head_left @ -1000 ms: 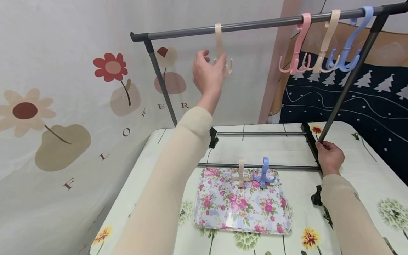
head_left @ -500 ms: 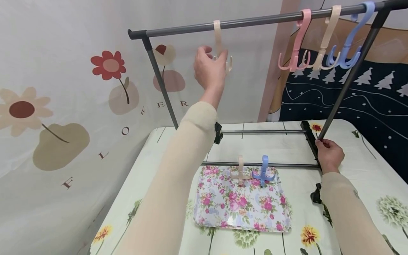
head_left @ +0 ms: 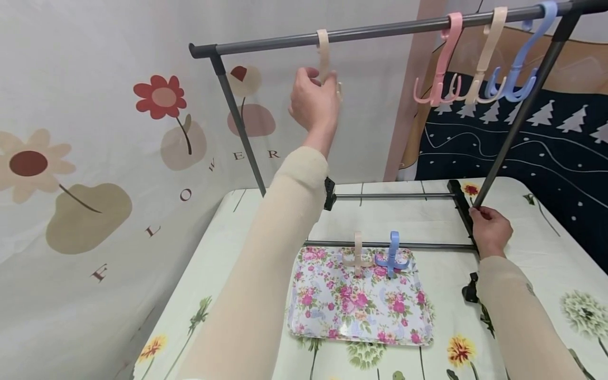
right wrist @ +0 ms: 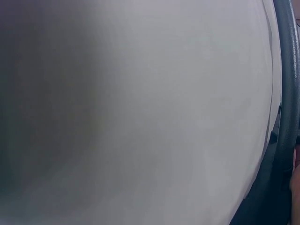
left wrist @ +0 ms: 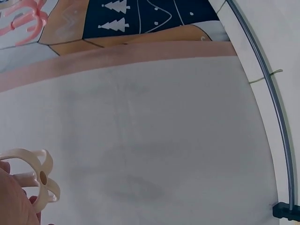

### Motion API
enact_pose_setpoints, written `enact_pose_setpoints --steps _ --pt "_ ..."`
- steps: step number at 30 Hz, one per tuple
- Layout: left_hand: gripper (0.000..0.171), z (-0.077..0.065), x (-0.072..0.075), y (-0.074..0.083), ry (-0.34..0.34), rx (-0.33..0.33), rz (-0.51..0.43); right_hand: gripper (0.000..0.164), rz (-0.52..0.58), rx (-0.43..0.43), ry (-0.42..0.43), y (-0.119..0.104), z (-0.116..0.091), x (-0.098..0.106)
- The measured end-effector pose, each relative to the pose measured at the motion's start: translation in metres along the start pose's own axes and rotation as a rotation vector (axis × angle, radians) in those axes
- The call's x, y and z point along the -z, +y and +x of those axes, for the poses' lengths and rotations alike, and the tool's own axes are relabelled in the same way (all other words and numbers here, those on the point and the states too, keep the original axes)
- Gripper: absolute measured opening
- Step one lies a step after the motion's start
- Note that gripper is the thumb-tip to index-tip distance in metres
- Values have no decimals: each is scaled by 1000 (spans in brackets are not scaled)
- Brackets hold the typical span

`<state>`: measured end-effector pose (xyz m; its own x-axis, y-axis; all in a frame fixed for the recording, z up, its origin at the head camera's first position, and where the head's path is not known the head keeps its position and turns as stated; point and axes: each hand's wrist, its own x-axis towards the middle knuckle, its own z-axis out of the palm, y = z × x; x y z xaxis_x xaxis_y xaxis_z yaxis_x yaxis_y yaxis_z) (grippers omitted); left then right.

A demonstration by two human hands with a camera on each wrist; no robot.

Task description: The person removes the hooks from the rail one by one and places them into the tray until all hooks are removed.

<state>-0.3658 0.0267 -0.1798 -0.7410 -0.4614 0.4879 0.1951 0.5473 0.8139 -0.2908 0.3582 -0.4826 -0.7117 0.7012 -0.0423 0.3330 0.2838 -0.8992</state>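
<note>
My left hand pinches the stem of a cream four-prong hook that hangs on the dark top rod. It covers most of the hook's lower part in the head view. In the left wrist view, the curved prongs of that cream hook stick out beside my fingers at the lower left. My right hand grips the right post of the rack near its foot; the right wrist view has the post along its right edge.
A pink hook, another cream hook and a blue hook hang at the rod's right. On the table lies a floral tray, bearing a cream hook and a blue hook. A patterned curtain stands behind.
My left hand has shifted slightly right and up against the hanging cream hook and now covers more of its prongs. My right hand keeps its hold on the post.
</note>
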Motion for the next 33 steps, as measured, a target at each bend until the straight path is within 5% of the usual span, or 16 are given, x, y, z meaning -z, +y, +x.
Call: enact_pose_setpoints --steps 15,33 --pt "19 7 9 -5 -19 -78 21 49 -18 21 7 1 1 -1" --pt "15 26 30 27 -80 41 57 49 -4 25 1 2 1 0"
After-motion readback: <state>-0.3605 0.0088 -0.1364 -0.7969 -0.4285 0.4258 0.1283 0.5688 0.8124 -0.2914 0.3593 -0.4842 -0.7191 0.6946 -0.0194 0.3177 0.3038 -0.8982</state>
